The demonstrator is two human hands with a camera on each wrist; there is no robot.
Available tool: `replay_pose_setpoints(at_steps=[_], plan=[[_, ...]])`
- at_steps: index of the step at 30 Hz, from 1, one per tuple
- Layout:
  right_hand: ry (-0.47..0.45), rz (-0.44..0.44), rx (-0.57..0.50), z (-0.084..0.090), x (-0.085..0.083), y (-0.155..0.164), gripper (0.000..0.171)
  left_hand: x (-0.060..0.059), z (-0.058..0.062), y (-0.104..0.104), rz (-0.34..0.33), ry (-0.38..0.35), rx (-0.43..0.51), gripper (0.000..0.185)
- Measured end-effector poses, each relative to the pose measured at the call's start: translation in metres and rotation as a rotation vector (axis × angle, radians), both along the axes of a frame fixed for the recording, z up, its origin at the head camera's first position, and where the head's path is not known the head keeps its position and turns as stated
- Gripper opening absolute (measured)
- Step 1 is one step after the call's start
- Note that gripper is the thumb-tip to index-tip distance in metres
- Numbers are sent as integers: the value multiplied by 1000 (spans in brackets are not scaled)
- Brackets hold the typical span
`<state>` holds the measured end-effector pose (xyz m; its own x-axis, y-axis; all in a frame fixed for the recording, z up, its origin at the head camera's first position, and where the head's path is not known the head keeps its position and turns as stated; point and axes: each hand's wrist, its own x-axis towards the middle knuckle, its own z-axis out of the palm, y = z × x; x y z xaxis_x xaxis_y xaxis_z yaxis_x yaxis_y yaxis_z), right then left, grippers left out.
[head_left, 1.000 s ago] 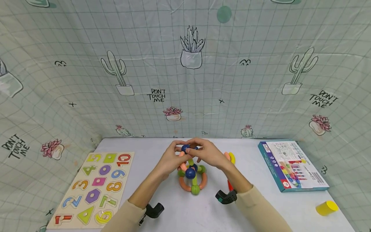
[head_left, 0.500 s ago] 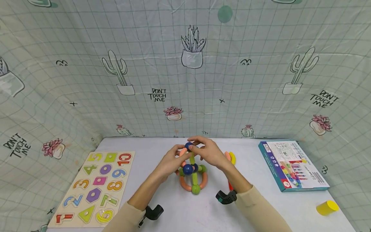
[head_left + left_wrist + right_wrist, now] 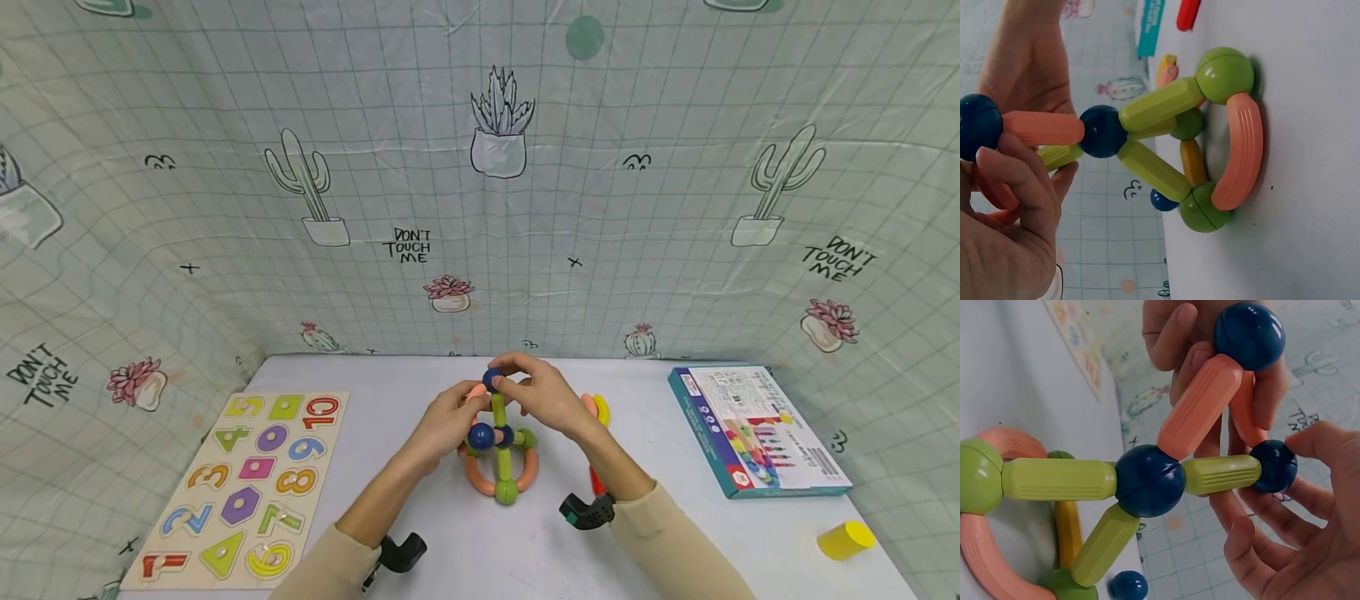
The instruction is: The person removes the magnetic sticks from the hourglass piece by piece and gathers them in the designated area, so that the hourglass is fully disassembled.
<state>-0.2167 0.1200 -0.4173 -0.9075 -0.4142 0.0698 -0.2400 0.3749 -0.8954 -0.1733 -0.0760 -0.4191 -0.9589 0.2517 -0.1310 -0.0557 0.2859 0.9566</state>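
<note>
Toys spread across the tabletop (image 3: 525, 550)

Number puzzle (image 3: 243, 483) at the left edge, rod-and-ball structure (image 3: 498, 454) mid-tabletop, box (image 3: 757, 429) at the right edge.

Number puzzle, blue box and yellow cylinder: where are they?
number puzzle (image 3: 247, 482), head view, middle of the board.
blue box (image 3: 757, 429), head view, printed top face.
yellow cylinder (image 3: 845, 539), head view, its curved side.
</note>
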Motion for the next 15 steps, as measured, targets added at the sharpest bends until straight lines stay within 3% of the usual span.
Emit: replay_pose_setpoints(at_steps=[15], plan=[[68, 6, 4, -5, 1, -2, 40, 0, 1, -1, 5, 19, -47, 40]])
